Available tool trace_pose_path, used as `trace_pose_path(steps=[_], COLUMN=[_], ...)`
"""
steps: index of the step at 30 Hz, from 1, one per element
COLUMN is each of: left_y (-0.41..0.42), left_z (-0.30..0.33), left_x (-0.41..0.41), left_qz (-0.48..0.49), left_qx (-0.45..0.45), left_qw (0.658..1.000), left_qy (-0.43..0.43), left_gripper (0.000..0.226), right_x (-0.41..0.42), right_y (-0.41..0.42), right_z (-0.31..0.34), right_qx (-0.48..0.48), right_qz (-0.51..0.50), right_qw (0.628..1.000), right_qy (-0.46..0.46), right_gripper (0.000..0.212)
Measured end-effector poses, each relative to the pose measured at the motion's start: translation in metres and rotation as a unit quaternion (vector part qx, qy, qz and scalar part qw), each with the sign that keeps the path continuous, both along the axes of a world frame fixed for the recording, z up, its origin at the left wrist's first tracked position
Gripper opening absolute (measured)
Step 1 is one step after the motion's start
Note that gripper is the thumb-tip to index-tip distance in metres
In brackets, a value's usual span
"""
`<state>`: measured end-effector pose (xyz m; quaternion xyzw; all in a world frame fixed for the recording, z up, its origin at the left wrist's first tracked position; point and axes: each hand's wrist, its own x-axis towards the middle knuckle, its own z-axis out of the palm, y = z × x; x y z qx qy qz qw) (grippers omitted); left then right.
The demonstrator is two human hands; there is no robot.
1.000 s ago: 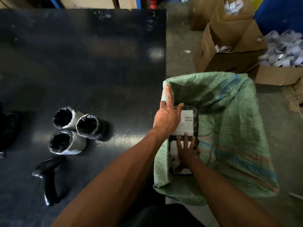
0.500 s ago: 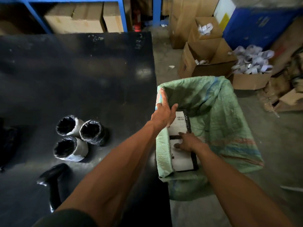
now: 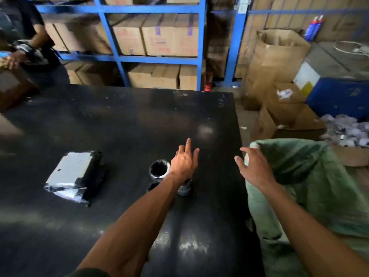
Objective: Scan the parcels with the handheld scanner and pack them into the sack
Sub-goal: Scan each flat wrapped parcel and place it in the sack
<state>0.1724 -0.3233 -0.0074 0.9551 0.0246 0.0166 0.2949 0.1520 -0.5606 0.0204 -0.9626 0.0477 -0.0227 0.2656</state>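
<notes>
Both hands hold nothing, fingers loosely spread: the left hand (image 3: 184,160) hovers just over the rolled parcels (image 3: 159,168) near the surface's (image 3: 123,120) right edge, nearer than the right hand (image 3: 252,166), which hangs by the sack (image 3: 311,176) rim, while the flat parcel (image 3: 74,174) lies well to their left.

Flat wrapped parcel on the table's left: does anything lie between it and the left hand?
Nothing visible does. The flat parcel lies alone on the black table, with bare tabletop between it and the open left hand, which hovers above the rolled parcels further right.
</notes>
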Motion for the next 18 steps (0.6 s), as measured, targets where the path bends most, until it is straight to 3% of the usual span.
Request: trace_pose_path(steps=[11,18], left_y=[0.292,0.394], left_z=[0.006,-0.015], left_x=[-0.035,-0.039], left_qz=[0.181,0.254], left_qx=[0.139,0.163], left_qw=[0.972,0.943], left_qy=[0.050,0.140], left_gripper=[0.075,0.104], right_x=[-0.036,-0.081], right_y=[0.263,0.337], right_z=[-0.002,-0.048], right_qx=[0.009,-0.167], right_qz=[0.282,0.300], right_qw=[0.957,0.912], right_qy=[0.064,0.225], right_gripper=[0.042,0.071])
